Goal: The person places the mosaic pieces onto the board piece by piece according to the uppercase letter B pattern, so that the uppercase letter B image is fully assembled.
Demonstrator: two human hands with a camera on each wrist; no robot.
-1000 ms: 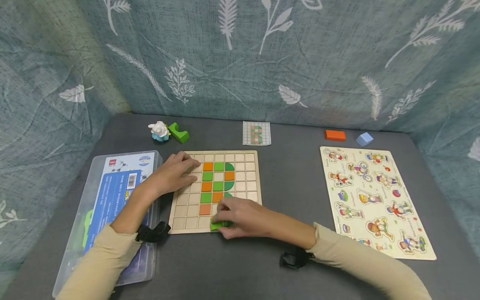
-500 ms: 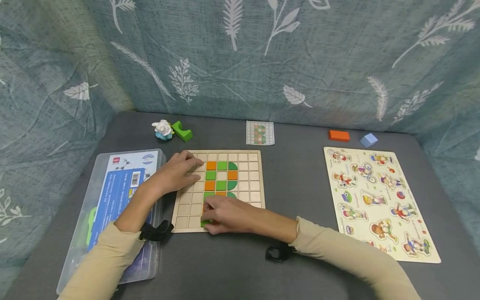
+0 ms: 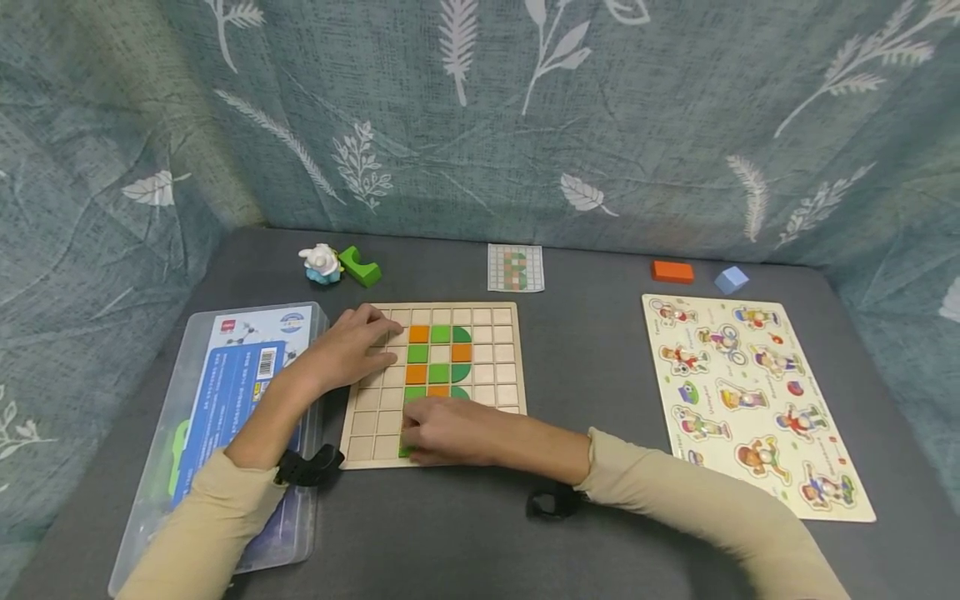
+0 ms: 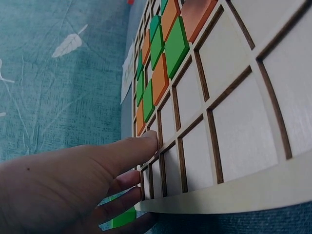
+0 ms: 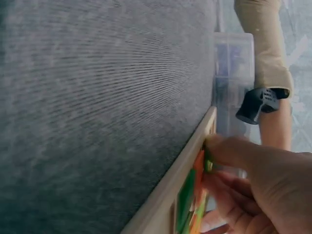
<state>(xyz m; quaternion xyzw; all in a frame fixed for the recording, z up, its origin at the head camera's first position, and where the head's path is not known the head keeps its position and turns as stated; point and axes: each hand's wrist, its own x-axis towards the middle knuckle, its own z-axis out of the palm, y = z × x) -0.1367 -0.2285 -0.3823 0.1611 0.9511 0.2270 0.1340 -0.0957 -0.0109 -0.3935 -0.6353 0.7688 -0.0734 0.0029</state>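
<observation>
A wooden grid board (image 3: 506,423) lies on the dark table, with orange and green square tiles and dark green rounded ones set in its middle columns. At the front row, my right hand (image 3: 453,429) pinches a green square tile (image 5: 208,164) between thumb and fingers. It covers part of the front rows in the head view. My left hand (image 3: 347,350) rests on the board's left side near the far corner, fingers relaxed. The left wrist view shows its thumb (image 4: 141,146) on the grid beside bare cells.
Left of the board, a clear plastic case (image 3: 296,533) lies under the left forearm. A pattern card (image 3: 515,267), a white figurine (image 3: 321,263), a green arch block (image 3: 360,267), an orange block (image 3: 672,272) and a blue block (image 3: 731,279) stand behind. A picture puzzle (image 3: 712,417) lies right.
My right hand has shifted left along the board's front row with the green tile, then lowered slightly at the left column of tiles. My left hand stays in place.
</observation>
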